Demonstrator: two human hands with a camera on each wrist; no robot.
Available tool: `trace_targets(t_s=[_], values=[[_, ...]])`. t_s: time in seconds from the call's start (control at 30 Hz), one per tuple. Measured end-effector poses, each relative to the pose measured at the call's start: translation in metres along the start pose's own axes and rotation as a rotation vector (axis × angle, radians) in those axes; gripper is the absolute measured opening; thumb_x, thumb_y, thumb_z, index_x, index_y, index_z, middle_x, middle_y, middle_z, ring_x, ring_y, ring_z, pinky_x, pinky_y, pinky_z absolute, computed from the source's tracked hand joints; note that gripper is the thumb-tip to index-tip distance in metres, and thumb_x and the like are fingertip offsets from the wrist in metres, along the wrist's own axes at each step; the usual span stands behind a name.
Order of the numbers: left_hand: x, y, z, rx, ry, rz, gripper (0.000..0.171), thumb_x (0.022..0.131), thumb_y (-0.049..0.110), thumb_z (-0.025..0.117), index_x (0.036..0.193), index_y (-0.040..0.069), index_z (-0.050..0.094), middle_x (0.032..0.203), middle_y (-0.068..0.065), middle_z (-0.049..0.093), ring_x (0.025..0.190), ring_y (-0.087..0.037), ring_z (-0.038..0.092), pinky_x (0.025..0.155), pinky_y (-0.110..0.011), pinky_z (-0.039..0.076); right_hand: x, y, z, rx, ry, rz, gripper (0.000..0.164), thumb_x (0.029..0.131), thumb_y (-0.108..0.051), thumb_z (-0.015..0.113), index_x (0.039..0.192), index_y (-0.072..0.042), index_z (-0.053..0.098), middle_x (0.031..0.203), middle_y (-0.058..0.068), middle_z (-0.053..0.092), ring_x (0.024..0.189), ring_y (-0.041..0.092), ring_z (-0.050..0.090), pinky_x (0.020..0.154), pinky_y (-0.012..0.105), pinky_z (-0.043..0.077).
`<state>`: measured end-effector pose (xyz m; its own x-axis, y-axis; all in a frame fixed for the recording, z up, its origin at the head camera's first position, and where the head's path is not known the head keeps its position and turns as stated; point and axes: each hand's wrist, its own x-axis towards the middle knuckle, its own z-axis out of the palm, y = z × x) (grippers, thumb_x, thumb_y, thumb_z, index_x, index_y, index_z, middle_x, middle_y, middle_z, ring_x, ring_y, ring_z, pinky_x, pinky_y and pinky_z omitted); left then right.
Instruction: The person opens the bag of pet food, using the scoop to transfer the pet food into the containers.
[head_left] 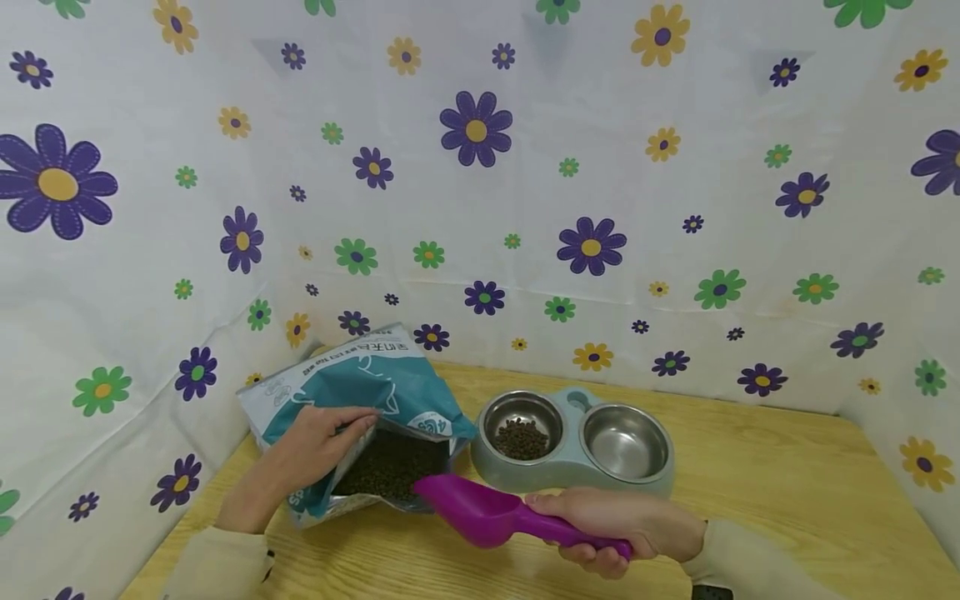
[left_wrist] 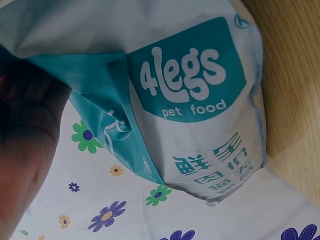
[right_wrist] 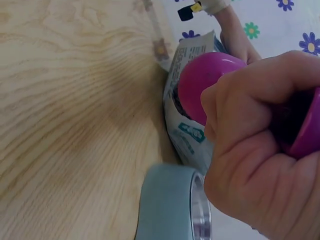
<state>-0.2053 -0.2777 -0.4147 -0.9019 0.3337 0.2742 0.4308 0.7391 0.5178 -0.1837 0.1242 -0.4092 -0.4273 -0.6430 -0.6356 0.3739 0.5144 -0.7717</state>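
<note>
On its side lies a teal and white pet food bag [head_left: 352, 375], its mouth facing the front right and dark kibble [head_left: 390, 467] showing inside. My left hand [head_left: 318, 446] grips the upper edge of that mouth and holds it up; the left wrist view shows the bag's printed side [left_wrist: 190, 75]. Purple all over, a scoop [head_left: 480, 512] has its tip at the right side of the bag's mouth. My right hand [head_left: 626, 521] is wrapped round the scoop's handle, in front of a double pet bowl. In the right wrist view the scoop's rounded underside [right_wrist: 202, 82] overlaps the bag.
The pale blue-green bowl stand [head_left: 570, 425] sits right of the bag. Its left steel bowl [head_left: 558, 417] contains some brown kibble [head_left: 521, 439]; bare metal shows in the right bowl [head_left: 626, 446]. A flower-patterned sheet [head_left: 420, 192] hangs around the wooden table [head_left: 787, 492].
</note>
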Motion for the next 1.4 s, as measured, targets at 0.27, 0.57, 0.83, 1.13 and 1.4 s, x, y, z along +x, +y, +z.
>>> trace_targets(t_s=[0.27, 0.57, 0.83, 1.13, 1.4], values=[[0.000, 0.004, 0.000, -0.003, -0.018, -0.033, 0.030, 0.106, 0.020, 0.057, 0.130, 0.007, 0.072, 0.058, 0.013, 0.043, 0.045, 0.001, 0.036, 0.051, -0.022, 0.037, 0.015, -0.010, 0.015, -0.010, 0.006, 0.053, 0.047, 0.103, -0.061, 0.045, 0.092, -0.015, 0.048, 0.055, -0.007, 0.037, 0.038, 0.003, 0.026, 0.038, 0.018, 0.022], [0.000, 0.003, 0.001, 0.002, -0.004, -0.013, 0.029, 0.106, 0.017, 0.058, 0.128, 0.006, 0.073, 0.059, 0.015, 0.042, 0.045, 0.003, 0.035, 0.049, -0.021, 0.036, 0.027, -0.016, 0.022, 0.031, 0.010, 0.115, 0.046, 0.105, -0.058, 0.040, 0.087, -0.016, 0.048, 0.055, -0.008, 0.035, 0.039, 0.001, 0.024, 0.039, 0.016, 0.021], [0.001, 0.004, 0.002, 0.001, -0.006, -0.002, 0.028, 0.105, 0.015, 0.058, 0.127, 0.004, 0.073, 0.063, 0.014, 0.045, 0.049, 0.003, 0.038, 0.051, -0.021, 0.037, 0.039, -0.020, 0.026, 0.059, 0.001, 0.108, 0.047, 0.105, -0.059, 0.040, 0.084, -0.017, 0.045, 0.055, -0.009, 0.034, 0.040, 0.000, 0.023, 0.040, 0.016, 0.021], [0.000, 0.004, 0.002, 0.007, 0.010, -0.005, 0.028, 0.104, 0.016, 0.060, 0.126, 0.006, 0.073, 0.063, 0.013, 0.045, 0.051, 0.003, 0.041, 0.052, -0.021, 0.039, 0.061, -0.027, 0.038, 0.029, 0.084, 0.029, 0.047, 0.106, -0.056, 0.040, 0.085, -0.015, 0.048, 0.055, -0.008, 0.038, 0.040, 0.002, 0.026, 0.040, 0.017, 0.024], [-0.002, 0.001, 0.002, 0.017, 0.019, -0.011, 0.028, 0.105, 0.018, 0.060, 0.127, 0.008, 0.073, 0.064, 0.013, 0.047, 0.051, 0.003, 0.040, 0.051, -0.021, 0.038, 0.071, -0.023, 0.053, -0.058, 0.225, -0.107, 0.060, 0.105, -0.060, 0.041, 0.067, -0.014, 0.049, 0.051, -0.004, 0.042, 0.036, 0.006, 0.033, 0.036, 0.020, 0.031]])
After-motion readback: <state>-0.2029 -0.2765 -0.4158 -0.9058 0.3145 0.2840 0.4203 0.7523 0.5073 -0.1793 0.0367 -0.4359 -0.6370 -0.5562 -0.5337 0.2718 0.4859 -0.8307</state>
